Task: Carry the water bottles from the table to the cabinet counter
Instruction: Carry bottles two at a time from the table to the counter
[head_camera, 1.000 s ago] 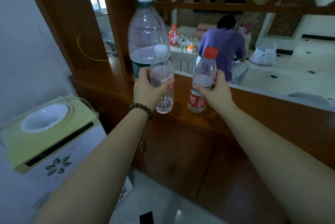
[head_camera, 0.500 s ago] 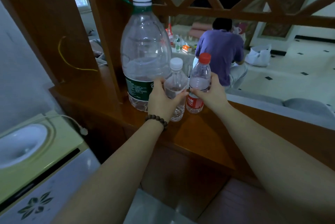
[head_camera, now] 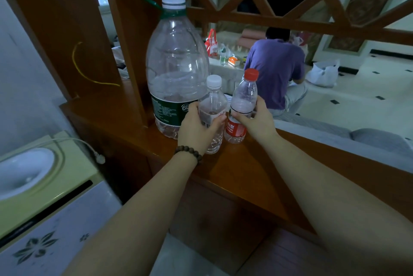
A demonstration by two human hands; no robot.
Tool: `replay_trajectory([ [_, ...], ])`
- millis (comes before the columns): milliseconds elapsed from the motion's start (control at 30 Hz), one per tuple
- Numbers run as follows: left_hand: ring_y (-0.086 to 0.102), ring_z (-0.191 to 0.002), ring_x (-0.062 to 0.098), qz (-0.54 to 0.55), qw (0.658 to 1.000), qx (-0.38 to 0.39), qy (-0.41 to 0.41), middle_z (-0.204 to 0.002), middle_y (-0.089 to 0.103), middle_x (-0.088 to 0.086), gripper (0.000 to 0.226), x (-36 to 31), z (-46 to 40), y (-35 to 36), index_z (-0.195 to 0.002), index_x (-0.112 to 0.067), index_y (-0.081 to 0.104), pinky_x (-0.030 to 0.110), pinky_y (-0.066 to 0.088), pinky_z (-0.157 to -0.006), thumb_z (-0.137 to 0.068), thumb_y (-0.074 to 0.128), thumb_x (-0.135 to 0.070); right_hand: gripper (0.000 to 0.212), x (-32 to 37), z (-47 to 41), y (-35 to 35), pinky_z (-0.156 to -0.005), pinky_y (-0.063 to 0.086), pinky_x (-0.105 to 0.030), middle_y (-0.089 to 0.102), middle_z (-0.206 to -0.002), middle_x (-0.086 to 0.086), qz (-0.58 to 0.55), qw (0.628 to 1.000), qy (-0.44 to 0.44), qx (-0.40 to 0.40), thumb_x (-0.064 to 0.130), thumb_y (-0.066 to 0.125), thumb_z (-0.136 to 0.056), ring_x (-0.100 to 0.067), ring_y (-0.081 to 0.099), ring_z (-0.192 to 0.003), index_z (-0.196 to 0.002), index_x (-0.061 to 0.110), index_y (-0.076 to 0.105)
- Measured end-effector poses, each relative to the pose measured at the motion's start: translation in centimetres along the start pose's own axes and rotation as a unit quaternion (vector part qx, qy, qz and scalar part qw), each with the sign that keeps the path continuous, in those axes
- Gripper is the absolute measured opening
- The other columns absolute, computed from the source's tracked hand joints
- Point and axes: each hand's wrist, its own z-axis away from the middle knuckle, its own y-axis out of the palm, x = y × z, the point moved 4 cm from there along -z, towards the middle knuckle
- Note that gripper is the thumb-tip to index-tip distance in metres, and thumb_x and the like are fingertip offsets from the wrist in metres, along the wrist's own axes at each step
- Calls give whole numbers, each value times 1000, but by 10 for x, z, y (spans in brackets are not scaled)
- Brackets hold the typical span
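Head view: left hand [head_camera: 196, 128] wrapped around small clear plastic bottle with white cap [head_camera: 213, 106]; right hand [head_camera: 257, 119] wrapped around small clear bottle with red cap and red label [head_camera: 242, 106]. Both bottles upright, bases apparently on brown wooden desk [head_camera: 234, 170], beside large clear jug with green label [head_camera: 176, 70]. Judgement: confirm bases flat, loosen fingers gently, withdraw straight back without nudging neighbours.

Both bottles [head_camera: 213, 117] seemingly down on counter [head_camera: 241, 170]
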Motion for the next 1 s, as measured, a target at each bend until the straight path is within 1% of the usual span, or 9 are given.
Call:
replay_trajectory([
  [133, 60, -109, 14, -9, 1000, 7, -8, -124, 61, -3, 77, 2, 5, -5, -128, -22, 46, 39, 55, -88, -69, 65, -68, 72, 2, 1, 0, -101, 46, -47, 54, -134, -6, 6, 1000, 4, 9, 34, 76, -76, -26, 54, -121, -136, 18, 38],
  [200, 58, -114, 15, -18, 1000, 9, -12, -129, 58, -3, 84, 2, 8, -8, -132, -23, 44, 42, 54, -90, -67, 62, -72, 72, 3, 0, 1, -100, 46, -46, 55, -133, -6, 16, 1000, 8, 15, 35, 76, -76, -26, 54, -120, -135, 17, 39],
  [300, 51, -124, 18, -51, 999, 12, -13, -138, 51, 1, 85, 4, 14, -14, -141, -20, 36, 40, 49, -96, -74, 65, -65, 74, 5, -1, 1, -99, 46, -46, 56, -131, -7, 26, 999, 19, 21, 37, 78, -73, -27, 55, -119, -133, 16, 40],
  [400, 47, -128, 20, -110, 994, 11, -6, -142, 47, 5, 85, 9, 22, -20, -145, -15, 32, 37, 46, -97, -80, 59, -63, 77, 5, 1, -1, -102, 45, -46, 53, -136, -9, 19, 999, 40, 30, 36, 78, -74, -28, 53, -123, -136, 14, 37],
  [500, 43, -131, 22, -177, 984, 20, -2, -145, 42, 7, 81, 15, 32, -26, -146, -13, 31, 42, 44, -102, -86, 49, -65, 87, 5, 6, -6, -107, 39, -46, 41, -147, -12, 27, 997, 56, 41, 40, 73, -78, -30, 43, -133, -145, 12, 25],
  [600, 39, -133, 23, -245, 969, 9, 34, -145, 42, 9, 77, 17, 46, -32, -145, -11, 35, 42, 37, -108, -89, 44, -63, 89, 4, 19, -14, -109, 32, -45, 29, -155, -12, 67, 995, 62, 41, 47, 63, -85, -31, 33, -139, -151, 14, 13],
  [733, 32, -139, 23, -275, 959, 16, 68, -149, 39, 9, 72, 14, 73, -30, -145, -12, 36, 43, 28, -113, -91, 44, -58, 85, -10, 49, -22, -115, 26, -46, 23, -157, -11, 157, 987, 18, 42, 59, 50, -88, -28, 24, -144, -151, 14, 16],
  [867, 20, -144, 20, -297, 949, 73, 82, -155, 29, 5, 73, 8, 100, -10, -148, -16, 29, 43, 17, -118, -91, 40, -60, 77, -30, 85, -28, -118, 20, -47, 21, -158, -7, 253, 967, -17, 29, 61, 40, -91, -24, 15, -147, -150, 17, 20],
  [1000, 13, -146, 19, -294, 940, 120, 124, -157, 24, 3, 74, -1, 110, 11, -150, -18, 25, 42, 11, -118, -91, 37, -61, 73, -46, 120, -39, -120, 13, -48, 16, -160, -5, 322, 946, 4, 20, 61, 35, -92, -22, 8, -148, -151, 21, 19],
])
